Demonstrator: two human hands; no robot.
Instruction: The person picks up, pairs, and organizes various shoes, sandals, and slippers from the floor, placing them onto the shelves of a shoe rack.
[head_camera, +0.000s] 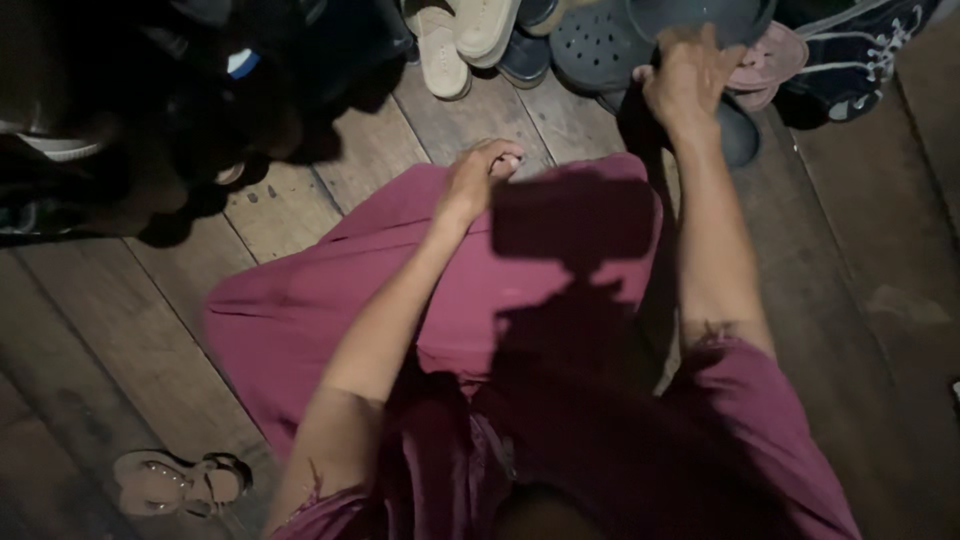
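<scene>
Two bare hands work above a maroon skirt spread over the plank floor. Left of the skirt's hem lies a tan sandal. At the skirt's top edge the left hand curls loosely, holding nothing visible. Beyond the skirt, to its upper right, the right hand grips a dark grey perforated clog among piled shoes.

Head view, steeply downward, perhaps close

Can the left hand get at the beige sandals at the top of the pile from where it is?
Probably yes. The left hand rests loosely curled at the skirt's edge, apparently empty, and only bare floor planks lie between it and the beige sandals.
</scene>
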